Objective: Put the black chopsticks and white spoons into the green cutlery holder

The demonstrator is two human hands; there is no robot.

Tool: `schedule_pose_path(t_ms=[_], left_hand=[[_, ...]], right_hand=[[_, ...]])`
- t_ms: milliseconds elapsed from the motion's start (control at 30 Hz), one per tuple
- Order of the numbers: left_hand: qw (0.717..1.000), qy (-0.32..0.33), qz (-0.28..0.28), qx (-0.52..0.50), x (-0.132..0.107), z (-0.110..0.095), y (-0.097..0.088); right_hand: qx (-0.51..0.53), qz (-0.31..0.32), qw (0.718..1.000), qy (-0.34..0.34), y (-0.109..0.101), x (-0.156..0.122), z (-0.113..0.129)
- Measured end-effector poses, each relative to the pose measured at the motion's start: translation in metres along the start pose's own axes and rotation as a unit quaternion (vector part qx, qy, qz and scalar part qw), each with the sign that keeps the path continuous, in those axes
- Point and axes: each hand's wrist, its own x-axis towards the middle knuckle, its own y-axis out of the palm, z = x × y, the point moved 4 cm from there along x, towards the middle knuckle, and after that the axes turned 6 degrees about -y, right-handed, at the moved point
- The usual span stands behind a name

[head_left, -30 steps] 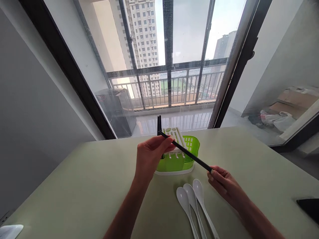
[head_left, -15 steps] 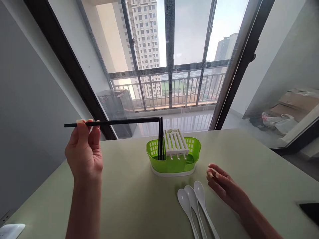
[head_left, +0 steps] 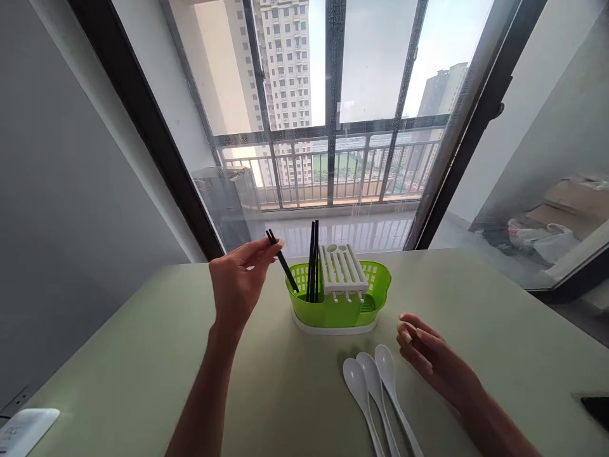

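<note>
My left hand (head_left: 238, 282) is raised left of a green cutlery basket (head_left: 337, 310) and pinches the top of a black chopstick (head_left: 283, 261). The chopstick leans with its lower tip inside the basket's left end. Other black chopsticks (head_left: 313, 260) stand upright in the basket beside a white slotted insert (head_left: 343, 268). My right hand (head_left: 431, 358) rests on the table to the right of three white spoons (head_left: 375, 387), fingers loosely curled, holding nothing.
The pale green table (head_left: 143, 368) runs to a large window with a balcony railing (head_left: 333, 171) behind. A white device (head_left: 26, 428) lies at the front left corner. A dark flat object (head_left: 594, 406) lies at the right edge.
The right hand let go of the chopstick. The left hand swung it out to the left, then brought it back and lowered its tip into the basket's left end.
</note>
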Motion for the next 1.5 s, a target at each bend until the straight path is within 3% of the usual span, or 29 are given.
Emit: schedule_pose_path(t_ms=[333, 567, 767, 867, 1033, 1200, 1367, 1500], left_hand=[[0.997, 0.002, 0.078, -0.001, -0.005, 0.024, 0.031], [0.998, 0.002, 0.069, 0.014, -0.007, 0.031, 0.041], [0.989, 0.076, 0.041, 0.123, -0.011, 0.045, 0.052], [0.984, 0.08, 0.035, 0.152, -0.01, 0.047, 0.052], [0.991, 0.094, -0.024, 0.096, -0.008, 0.021, 0.038], [0.995, 0.08, -0.048, -0.041, -0.016, -0.012, 0.021], [0.987, 0.105, 0.093, -0.08, -0.023, -0.035, 0.02], [0.973, 0.158, 0.166, -0.038, -0.028, -0.046, 0.024]], right_hand=[[0.004, -0.001, 1.0, 0.022, -0.001, 0.002, -0.003], [0.0, -0.006, 1.0, 0.023, 0.004, 0.004, -0.002], [-0.01, -0.013, 0.999, 0.039, 0.011, 0.003, 0.001], [-0.018, -0.009, 0.999, 0.044, 0.013, 0.003, 0.001], [-0.057, -0.021, 0.997, 0.041, 0.014, 0.006, -0.003], [-0.196, -0.08, 0.977, -0.01, 0.009, 0.005, 0.0], [-0.329, -0.103, 0.938, -0.039, 0.007, 0.004, 0.004], [-0.414, -0.045, 0.908, -0.036, 0.013, 0.005, 0.002]])
